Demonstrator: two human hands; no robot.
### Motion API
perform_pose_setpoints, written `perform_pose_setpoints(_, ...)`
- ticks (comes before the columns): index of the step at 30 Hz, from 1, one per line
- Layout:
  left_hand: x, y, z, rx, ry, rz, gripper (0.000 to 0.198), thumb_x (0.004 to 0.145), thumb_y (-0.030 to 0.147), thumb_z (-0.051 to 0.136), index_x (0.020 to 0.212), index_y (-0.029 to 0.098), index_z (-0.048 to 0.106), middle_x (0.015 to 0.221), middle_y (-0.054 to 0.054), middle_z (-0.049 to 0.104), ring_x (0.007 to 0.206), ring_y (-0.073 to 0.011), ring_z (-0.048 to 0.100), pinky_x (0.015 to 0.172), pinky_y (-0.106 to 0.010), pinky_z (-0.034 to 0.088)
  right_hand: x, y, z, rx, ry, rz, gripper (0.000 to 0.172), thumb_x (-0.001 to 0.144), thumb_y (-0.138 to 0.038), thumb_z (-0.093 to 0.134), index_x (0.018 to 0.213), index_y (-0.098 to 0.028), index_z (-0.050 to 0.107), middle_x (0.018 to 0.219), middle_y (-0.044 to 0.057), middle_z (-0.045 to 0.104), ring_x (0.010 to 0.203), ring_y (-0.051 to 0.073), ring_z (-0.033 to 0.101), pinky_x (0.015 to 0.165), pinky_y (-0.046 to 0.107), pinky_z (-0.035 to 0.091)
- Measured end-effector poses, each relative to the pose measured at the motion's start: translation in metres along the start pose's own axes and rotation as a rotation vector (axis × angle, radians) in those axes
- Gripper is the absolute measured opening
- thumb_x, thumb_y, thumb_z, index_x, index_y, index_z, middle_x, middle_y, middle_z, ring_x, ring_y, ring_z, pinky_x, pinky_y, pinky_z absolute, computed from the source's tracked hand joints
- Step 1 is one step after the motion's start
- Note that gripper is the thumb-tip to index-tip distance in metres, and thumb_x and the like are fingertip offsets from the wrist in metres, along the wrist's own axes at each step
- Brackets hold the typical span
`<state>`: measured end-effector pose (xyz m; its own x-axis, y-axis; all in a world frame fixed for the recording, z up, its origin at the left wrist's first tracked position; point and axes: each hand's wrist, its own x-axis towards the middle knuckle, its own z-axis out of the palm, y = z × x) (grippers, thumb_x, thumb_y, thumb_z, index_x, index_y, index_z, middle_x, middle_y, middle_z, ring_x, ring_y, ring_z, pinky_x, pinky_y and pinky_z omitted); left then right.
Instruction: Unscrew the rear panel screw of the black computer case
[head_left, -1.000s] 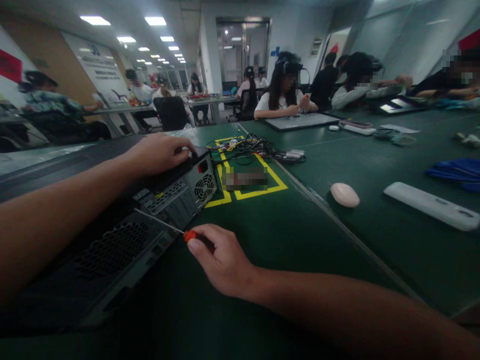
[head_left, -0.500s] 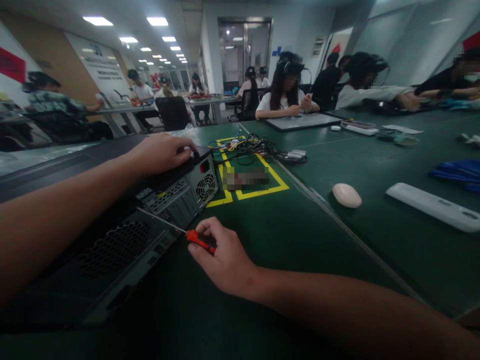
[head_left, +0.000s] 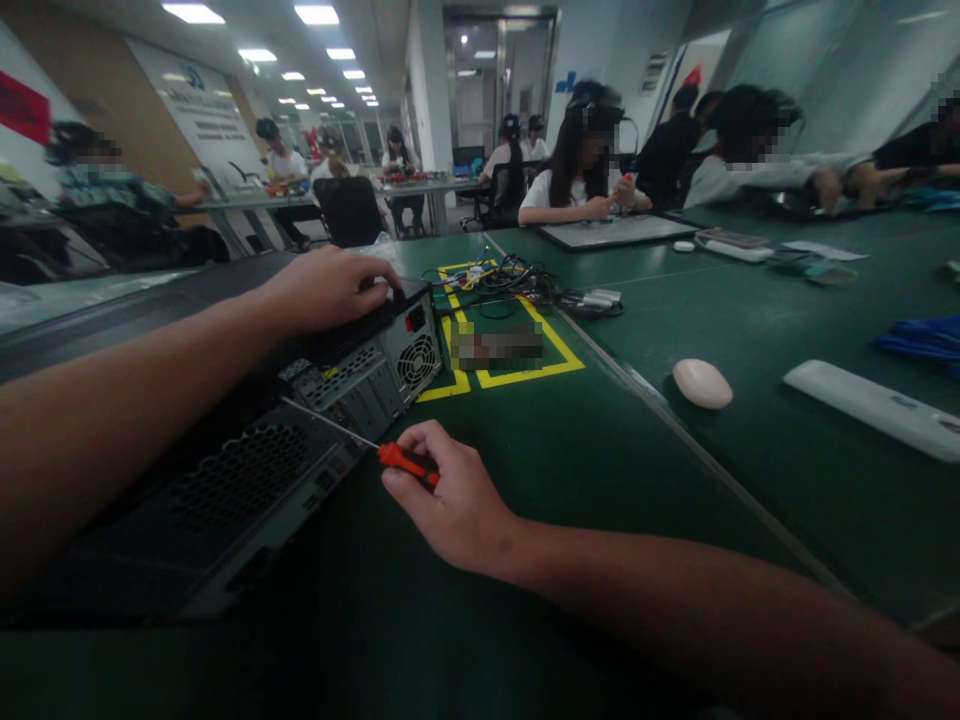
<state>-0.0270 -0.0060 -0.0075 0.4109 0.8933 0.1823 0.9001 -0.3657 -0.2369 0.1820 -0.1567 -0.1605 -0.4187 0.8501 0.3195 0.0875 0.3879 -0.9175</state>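
A black and grey computer case (head_left: 300,480) lies on the green table at the left, its back panel with a round fan grille facing right. My left hand (head_left: 334,290) rests on the top edge of the case, fingers curled over near the far corner; whether it grips anything is hidden. My right hand (head_left: 457,500) is closed on the orange and black handle of a screwdriver (head_left: 397,458). The thin metal shaft points up and left, with its tip at the case's back panel.
Yellow tape (head_left: 532,376) marks the green table (head_left: 600,470) around a blurred-out object. Beyond lies a tangle of cables (head_left: 517,280). To the right are a pale rounded object (head_left: 702,384), a white bar (head_left: 870,405) and blue cloth (head_left: 922,340). People sit at tables behind.
The whole view has shifted slightly, with the table objects a little farther right. Both hands keep their places at the case, and the screwdriver is still held against it.
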Motion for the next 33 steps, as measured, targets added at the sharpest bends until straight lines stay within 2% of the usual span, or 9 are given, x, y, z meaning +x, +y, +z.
perform_pose_setpoints(6,0.0,-0.0013,-0.0002,-0.007,0.002,0.026,0.05,0.106,0.036,0.043,0.136,0.018,0.079,0.088,-0.007,0.074,0.072,-0.0179,0.054,0.082,-0.033,0.044,-0.0005,0.0006,0.0006,0.005,0.01,0.005,0.015,0.098,-0.034,0.07,0.105,-0.025,0.062,0.094,0.0,0.07,0.085,0.02,0.067,0.084,0.036,0.054)
perform_pose_setpoints(14,0.0016,0.0001,0.0002,-0.025,0.011,-0.028,0.054,0.102,0.04,0.043,0.136,0.023,0.082,0.084,-0.008,0.076,0.078,-0.0253,0.069,0.088,-0.039,0.049,-0.0004,-0.0032,-0.001,0.002,0.015,0.005,0.015,0.099,-0.037,0.069,0.104,-0.023,0.065,0.092,0.0,0.068,0.083,0.019,0.064,0.079,0.035,0.051)
perform_pose_setpoints(23,0.0006,0.0007,-0.0006,-0.068,0.031,-0.027,0.051,0.099,0.04,0.047,0.133,0.025,0.083,0.086,-0.01,0.077,0.085,-0.0285,0.072,0.089,-0.041,0.051,-0.0008,-0.0034,-0.0019,-0.008,0.002,-0.031,0.015,0.103,-0.037,0.066,0.104,-0.022,0.069,0.09,0.001,0.069,0.082,0.02,0.065,0.084,0.035,0.054)
perform_pose_setpoints(28,0.0006,0.0027,-0.0014,-0.077,0.019,-0.03,0.053,0.1,0.041,0.045,0.133,0.023,0.083,0.09,-0.011,0.078,0.083,-0.0283,0.071,0.088,-0.04,0.049,0.0,-0.0019,-0.0012,0.009,-0.004,-0.051,0.018,0.106,-0.037,0.062,0.106,-0.021,0.07,0.093,0.002,0.07,0.084,0.02,0.066,0.081,0.035,0.053)
perform_pose_setpoints(33,-0.0034,0.0079,-0.0067,-0.052,-0.009,-0.024,0.053,0.103,0.037,0.043,0.137,0.018,0.08,0.092,-0.011,0.079,0.081,-0.0249,0.067,0.086,-0.037,0.046,-0.0017,-0.0029,-0.002,0.045,-0.008,-0.003,0.027,0.095,-0.039,0.076,0.114,-0.023,0.064,0.091,-0.001,0.068,0.079,0.019,0.065,0.073,0.033,0.052)
